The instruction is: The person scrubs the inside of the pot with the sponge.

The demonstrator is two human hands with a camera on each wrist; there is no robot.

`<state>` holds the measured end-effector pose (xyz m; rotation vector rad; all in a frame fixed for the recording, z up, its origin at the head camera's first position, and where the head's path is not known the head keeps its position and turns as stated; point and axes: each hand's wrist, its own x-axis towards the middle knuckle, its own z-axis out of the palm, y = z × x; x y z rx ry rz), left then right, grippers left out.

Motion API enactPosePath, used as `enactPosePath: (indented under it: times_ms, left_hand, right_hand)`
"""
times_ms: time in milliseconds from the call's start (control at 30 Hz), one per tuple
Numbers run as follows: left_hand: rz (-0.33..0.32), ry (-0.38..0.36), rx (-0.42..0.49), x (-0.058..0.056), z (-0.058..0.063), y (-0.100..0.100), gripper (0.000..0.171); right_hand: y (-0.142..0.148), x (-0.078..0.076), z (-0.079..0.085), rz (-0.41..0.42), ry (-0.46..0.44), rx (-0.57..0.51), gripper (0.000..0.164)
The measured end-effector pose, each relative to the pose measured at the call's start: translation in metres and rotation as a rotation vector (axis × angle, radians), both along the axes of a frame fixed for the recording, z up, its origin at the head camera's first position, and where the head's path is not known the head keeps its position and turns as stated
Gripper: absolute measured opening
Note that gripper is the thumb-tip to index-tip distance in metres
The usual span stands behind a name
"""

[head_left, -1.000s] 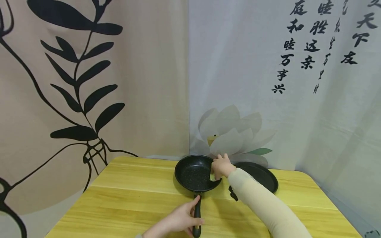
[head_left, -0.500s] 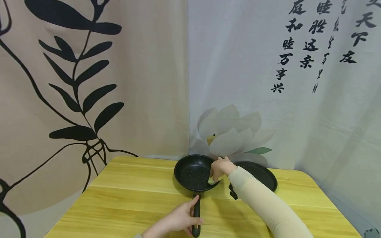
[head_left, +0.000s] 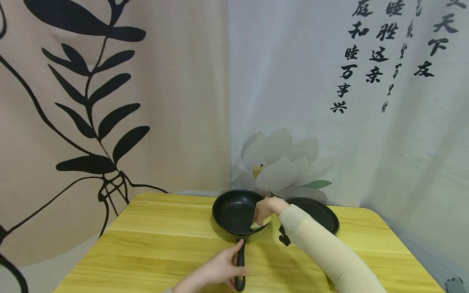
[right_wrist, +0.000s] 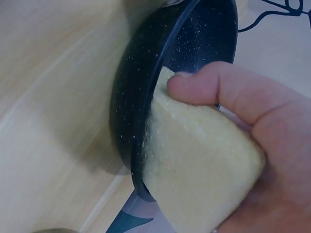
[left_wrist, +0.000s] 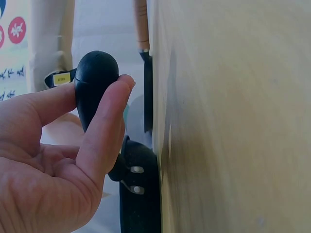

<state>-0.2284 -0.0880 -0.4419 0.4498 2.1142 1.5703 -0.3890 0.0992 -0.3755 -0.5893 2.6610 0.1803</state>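
Note:
A black, white-speckled frying pan (head_left: 234, 213) sits on the wooden table, its handle pointing toward me. My left hand (head_left: 223, 266) grips the black handle (left_wrist: 97, 73) between thumb and fingers, with the handle's rounded end showing in the left wrist view. At the pan's right side, my right hand (head_left: 265, 209) holds a pale yellow sponge (right_wrist: 199, 155) against the inner wall and over the rim. The right thumb lies on the sponge in the right wrist view; the other right fingers are mostly hidden there.
A flat black pan (head_left: 318, 215) lies to the right, partly behind my right forearm, with a brown handle (left_wrist: 141, 24). A small black device (head_left: 284, 236) is by the right wrist. A printed curtain (head_left: 190, 101) hangs behind the table (head_left: 165, 232).
My right hand has slid the sponge slightly toward me and left along the pan's right side. The left hand keeps its grip on the handle. The head view has shifted slightly.

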Motion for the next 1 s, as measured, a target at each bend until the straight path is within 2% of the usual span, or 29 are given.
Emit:
enactPosePath:
  times_ms: [333, 567, 633, 1000]
  left_hand:
    - [0.007, -0.007, -0.002, 0.0, 0.001, 0.002, 0.079]
    - [-0.048, -0.013, -0.045, -0.008, -0.015, -0.001, 0.088]
    - [-0.046, -0.011, -0.05, -0.008, -0.017, -0.001, 0.089]
    - [-0.006, -0.008, -0.024, -0.001, -0.002, 0.005, 0.081]
  right_hand:
    - [-0.003, 0.002, -0.002, 0.024, -0.112, -0.113, 0.025]
    - [-0.007, 0.005, -0.01, 0.08, -0.178, -0.186, 0.028]
    - [-0.007, 0.005, -0.011, 0.091, -0.192, -0.203, 0.029]
    - [-0.006, 0.004, -0.007, 0.091, -0.259, -0.28, 0.034]
